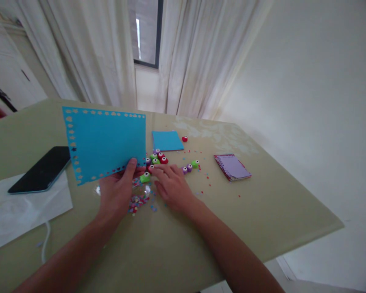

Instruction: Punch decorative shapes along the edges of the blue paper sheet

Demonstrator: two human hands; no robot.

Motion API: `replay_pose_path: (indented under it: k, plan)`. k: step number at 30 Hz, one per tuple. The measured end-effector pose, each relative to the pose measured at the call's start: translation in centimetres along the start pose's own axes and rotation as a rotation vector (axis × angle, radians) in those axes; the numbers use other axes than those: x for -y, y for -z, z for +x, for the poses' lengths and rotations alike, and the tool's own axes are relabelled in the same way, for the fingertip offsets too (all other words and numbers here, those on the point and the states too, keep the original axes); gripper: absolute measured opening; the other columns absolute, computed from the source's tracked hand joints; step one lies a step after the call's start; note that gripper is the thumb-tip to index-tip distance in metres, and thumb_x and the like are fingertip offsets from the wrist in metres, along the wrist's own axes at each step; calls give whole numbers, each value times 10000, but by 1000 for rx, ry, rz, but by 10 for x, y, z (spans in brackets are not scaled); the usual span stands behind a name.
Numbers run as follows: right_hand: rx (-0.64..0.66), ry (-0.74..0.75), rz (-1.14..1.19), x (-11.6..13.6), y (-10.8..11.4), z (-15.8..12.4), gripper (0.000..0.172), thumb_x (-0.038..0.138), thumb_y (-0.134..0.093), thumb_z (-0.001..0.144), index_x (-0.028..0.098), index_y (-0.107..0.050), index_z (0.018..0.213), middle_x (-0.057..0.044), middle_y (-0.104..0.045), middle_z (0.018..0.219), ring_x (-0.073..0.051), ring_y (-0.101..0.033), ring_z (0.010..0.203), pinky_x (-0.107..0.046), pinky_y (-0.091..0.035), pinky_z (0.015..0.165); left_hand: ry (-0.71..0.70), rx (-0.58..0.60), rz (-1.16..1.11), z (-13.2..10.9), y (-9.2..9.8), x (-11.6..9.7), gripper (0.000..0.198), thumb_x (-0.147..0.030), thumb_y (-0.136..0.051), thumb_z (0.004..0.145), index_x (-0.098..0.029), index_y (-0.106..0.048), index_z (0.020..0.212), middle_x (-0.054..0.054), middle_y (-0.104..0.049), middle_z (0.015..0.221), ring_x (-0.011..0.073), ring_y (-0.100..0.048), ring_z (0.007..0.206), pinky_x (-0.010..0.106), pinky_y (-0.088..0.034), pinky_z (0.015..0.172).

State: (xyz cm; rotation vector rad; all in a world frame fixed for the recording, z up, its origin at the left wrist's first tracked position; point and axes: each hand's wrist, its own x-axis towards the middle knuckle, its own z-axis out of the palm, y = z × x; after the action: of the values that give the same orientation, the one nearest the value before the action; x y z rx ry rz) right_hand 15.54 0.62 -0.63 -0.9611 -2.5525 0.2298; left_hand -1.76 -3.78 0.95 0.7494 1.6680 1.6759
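Note:
My left hand [118, 189] grips a blue paper sheet [106, 142] by its lower right part, thumb on the near face. Small cut-out shapes run along the sheet's left, top and bottom edges. At the sheet's lower right corner sits a red craft punch [150, 167] with a white and black top. The bent fingers of my right hand [173, 189] are on that punch, its thumb lower down. Just below lies a green craft punch [145, 177]. Behind my fingers stand several more red, green and purple punches [155, 161].
Colourful paper bits [138, 201] lie beside a clear container, partly hidden by my left hand. Blue paper [167, 141] and a red punch [184, 138] lie farther back. A purple-topped paper stack [233, 167] is right; a phone [41, 171] on white paper [33, 211] is left.

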Motion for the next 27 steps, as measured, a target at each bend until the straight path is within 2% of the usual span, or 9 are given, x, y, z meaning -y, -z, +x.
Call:
replay_pose_path:
  k: [3, 7, 9, 14, 17, 19, 21, 24, 27]
  plan:
    - [27, 44, -5, 11, -7, 1, 448, 358, -606, 1081, 245, -581, 1514, -110, -548, 1631, -348, -507, 1363, -511, -415, 1130, 0, 12, -1, 0, 1, 3, 380, -592, -740, 881, -217, -761, 830, 79, -843, 826, 277, -819, 780, 363, -664, 716]
    - [68, 22, 58, 6, -5, 1, 276, 298, -662, 1054, 180, -673, 1303, -148, -717, 1341, -303, -606, 1233, -431, -461, 1081, -12, 58, 24, 0, -1, 8, 370, -591, -716, 901, -234, -759, 811, 73, -842, 822, 283, -822, 805, 376, -673, 757]
    - [89, -37, 94, 1, -2, 0, 234, 254, -675, 1036, 158, -675, 1250, -139, -745, 1192, -287, -645, 1132, -395, -495, 1008, -30, 69, 15, -1, -2, 10, 354, -574, -726, 896, -230, -766, 823, 70, -842, 823, 281, -822, 810, 383, -675, 786]
    - [-1, -236, 126, -12, 2, -4, 426, 208, -679, 980, 170, -641, 1403, -140, -705, 1229, -284, -647, 1141, -396, -497, 1007, -24, 94, 15, -5, -4, 6, 308, -521, -795, 834, -215, -785, 850, 73, -844, 834, 274, -819, 793, 383, -676, 780]
    - [-90, -362, 156, -22, 4, -5, 396, 185, -683, 933, 192, -727, 1327, -124, -688, 1147, -263, -655, 1042, -407, -500, 981, -34, 118, 27, -8, -5, 2, 319, -522, -789, 817, -205, -783, 847, 83, -844, 841, 278, -816, 768, 392, -679, 759]
    - [-180, -424, 312, -28, 7, -5, 263, 214, -700, 916, 199, -783, 1165, -100, -689, 1093, -224, -655, 924, -390, -515, 917, -35, 125, 30, -9, -5, 2, 342, -542, -783, 810, -202, -782, 841, 88, -842, 835, 283, -814, 760, 398, -679, 745]
    - [-244, -490, 608, -29, 10, -4, 173, 307, -734, 914, 201, -766, 1047, -68, -707, 1000, -189, -647, 808, -355, -527, 808, -29, 137, 41, -10, -5, 3, 361, -566, -791, 798, -206, -782, 820, 89, -839, 817, 287, -811, 756, 401, -679, 742]
    - [-271, -599, 1113, -24, 14, -2, 365, 482, -871, 817, 215, -684, 983, -20, -709, 857, -173, -661, 725, -311, -513, 686, -24, 169, 53, -12, -5, 2, 359, -576, -800, 783, -217, -786, 796, 83, -837, 803, 290, -809, 756, 406, -679, 753]
    - [-256, -637, 1418, -16, 19, -1, 534, 543, -979, 673, 221, -669, 965, 1, -710, 844, -149, -660, 692, -287, -503, 662, -23, 213, 91, -15, -5, 0, 329, -550, -792, 783, -223, -779, 759, 78, -829, 770, 300, -813, 756, 411, -678, 760]
